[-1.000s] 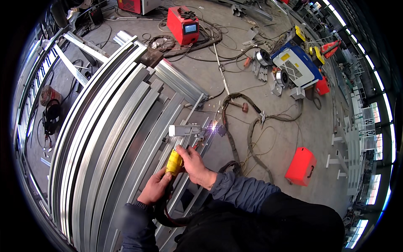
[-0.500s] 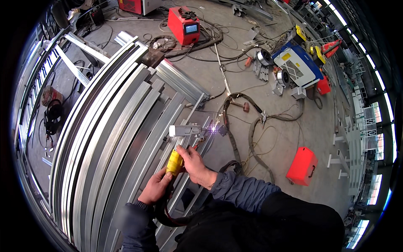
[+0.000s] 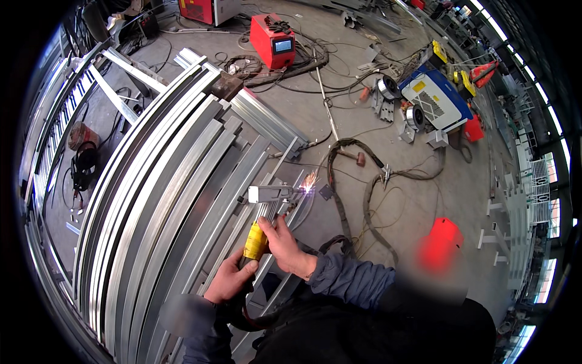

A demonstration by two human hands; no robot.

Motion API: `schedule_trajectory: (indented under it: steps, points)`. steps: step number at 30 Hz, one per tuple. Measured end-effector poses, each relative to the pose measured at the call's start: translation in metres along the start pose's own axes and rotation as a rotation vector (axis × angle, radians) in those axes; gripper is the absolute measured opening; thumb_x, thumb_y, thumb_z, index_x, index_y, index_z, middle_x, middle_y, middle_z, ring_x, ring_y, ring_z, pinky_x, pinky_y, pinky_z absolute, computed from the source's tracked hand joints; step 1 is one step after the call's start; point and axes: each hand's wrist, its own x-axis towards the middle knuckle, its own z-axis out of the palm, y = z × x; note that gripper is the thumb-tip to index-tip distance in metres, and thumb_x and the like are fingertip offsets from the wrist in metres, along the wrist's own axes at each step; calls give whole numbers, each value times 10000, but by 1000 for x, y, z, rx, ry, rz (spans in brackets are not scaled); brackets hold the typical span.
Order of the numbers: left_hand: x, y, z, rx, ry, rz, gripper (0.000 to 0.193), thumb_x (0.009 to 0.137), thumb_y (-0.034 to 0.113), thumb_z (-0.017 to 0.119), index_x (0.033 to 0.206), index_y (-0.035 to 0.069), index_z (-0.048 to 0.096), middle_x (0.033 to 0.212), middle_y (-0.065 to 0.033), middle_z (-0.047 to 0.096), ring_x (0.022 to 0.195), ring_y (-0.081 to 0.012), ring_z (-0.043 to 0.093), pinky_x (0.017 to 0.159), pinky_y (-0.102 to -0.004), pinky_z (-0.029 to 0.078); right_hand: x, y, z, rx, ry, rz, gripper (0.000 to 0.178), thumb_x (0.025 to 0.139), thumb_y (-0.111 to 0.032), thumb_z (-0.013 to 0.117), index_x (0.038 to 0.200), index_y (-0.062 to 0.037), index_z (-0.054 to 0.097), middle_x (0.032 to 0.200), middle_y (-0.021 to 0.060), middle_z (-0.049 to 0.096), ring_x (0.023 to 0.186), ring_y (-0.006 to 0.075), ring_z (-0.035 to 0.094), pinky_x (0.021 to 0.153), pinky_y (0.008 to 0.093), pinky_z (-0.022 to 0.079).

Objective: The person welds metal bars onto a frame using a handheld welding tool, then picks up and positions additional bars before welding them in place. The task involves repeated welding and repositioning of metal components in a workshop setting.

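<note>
Worn on the person's head, left of a side-by-side pair, the fisheye camera looked down past the torso (image 3: pixel 364 333) and out across the floor (image 3: pixel 464 182). The left hand (image 3: pixel 232 278) and right hand (image 3: pixel 289 247) lay near it; a red machine (image 3: pixel 267 42) stood much farther off. Metal profiles (image 3: pixel 163 161) bowed leftward, and the squeezed right edge was perhaps too distorted to judge depth.

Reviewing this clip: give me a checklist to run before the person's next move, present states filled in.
1. Left hand holding the welding torch by its yellow-wrapped grip: ok, at the lower end.
2. Right hand on that grip: ok, at the upper end.
3. Hands covered: not ok, both bare.
4. Sparks out: not ok, bright beside the torch.
5. Contact at the sparks: cannot tell, too bright.
</note>
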Motion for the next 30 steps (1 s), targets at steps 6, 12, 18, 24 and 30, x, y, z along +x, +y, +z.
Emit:
schedule_trajectory:
  steps: [6,12,18,24,30]
  points:
    - [-18,15,43,146,47,90,829,900,168,920,1593,38,484,983,-15,682,716,-92,634,625,-274,535,-35,-30,-23,10,-210,-67,595,1118,-395,681,1556,-86,424,1246,39,625,1106,124,615,944,328,554]
    - [-28,16,86,85,184,152,788,872,-1,837,1579,21,489,1082,-34,702,774,-98,651,653,-269,551,-43,-40,-46,16,-368,-212,821,1130,-416,654,1731,-102,192,1420,95,581,1230,176,591,1074,350,505]
    - [-19,36,140,-171,369,514,787,862,-40,785,1575,-20,454,1161,-63,706,817,-120,677,689,-272,572,-101,-1,-102,-172,-829,-185,1102,1099,-471,682,1769,-128,-123,1310,59,545,1178,169,566,1107,353,467]
    - [-21,36,205,-451,400,854,757,915,167,850,1523,17,425,1125,-162,702,1037,-295,753,944,-438,617,-125,-120,-152,-786,-766,-329,838,788,-209,831,1573,-126,550,1338,163,718,1246,349,707,1071,423,549]
    - [-77,-20,179,-477,-109,590,763,887,249,882,1509,-18,530,1553,-251,601,1466,-383,569,1271,-531,400,-121,-192,-210,-1141,-878,-742,693,725,-162,796,1411,-142,696,1016,69,694,966,331,652,917,439,505]
